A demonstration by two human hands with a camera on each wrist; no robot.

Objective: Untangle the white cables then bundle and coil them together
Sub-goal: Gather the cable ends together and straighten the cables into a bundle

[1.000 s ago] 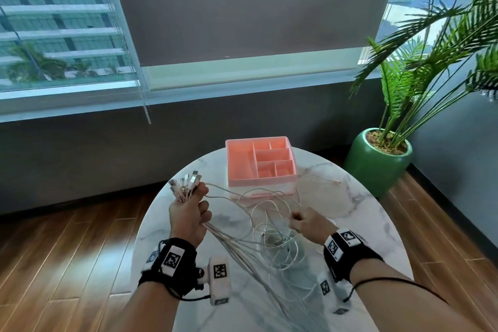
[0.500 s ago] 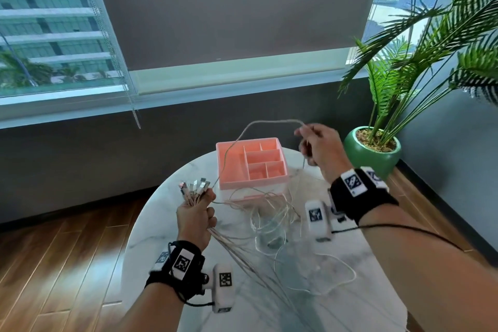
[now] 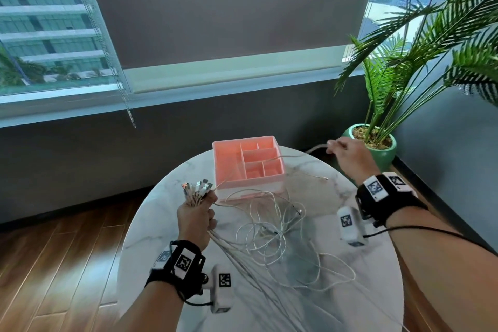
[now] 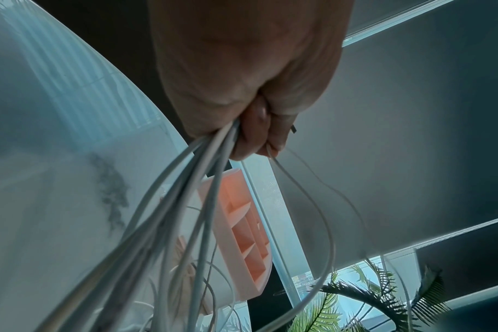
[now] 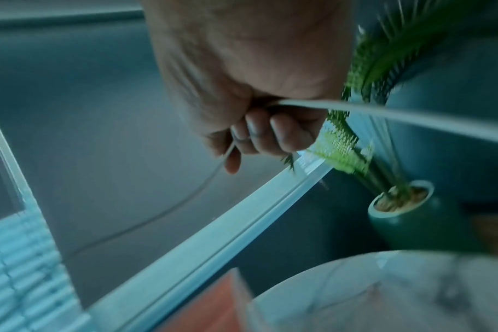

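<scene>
My left hand [image 3: 196,217] grips a bundle of white cables just below their USB plugs [image 3: 196,188], which stick up out of the fist. In the left wrist view the cables [image 4: 202,179] fan down from the curled fingers. The loose lengths lie tangled [image 3: 272,232] on the round marble table [image 3: 167,224]. My right hand [image 3: 346,155] is raised at the far right of the table, beyond the pink box, pinching a single white cable [image 3: 315,148]. That cable [image 5: 384,112] runs through the curled fingers in the right wrist view and back across the box toward the left hand.
A pink divided organiser box [image 3: 248,164] stands at the table's far edge. A palm in a green pot [image 3: 377,148] sits on the wooden floor just beyond my right hand. The window wall is behind.
My right hand left the tangle, lifted one cable high above the box, then swung it down and to the right toward the plant pot. The left hand kept holding the plug ends.
</scene>
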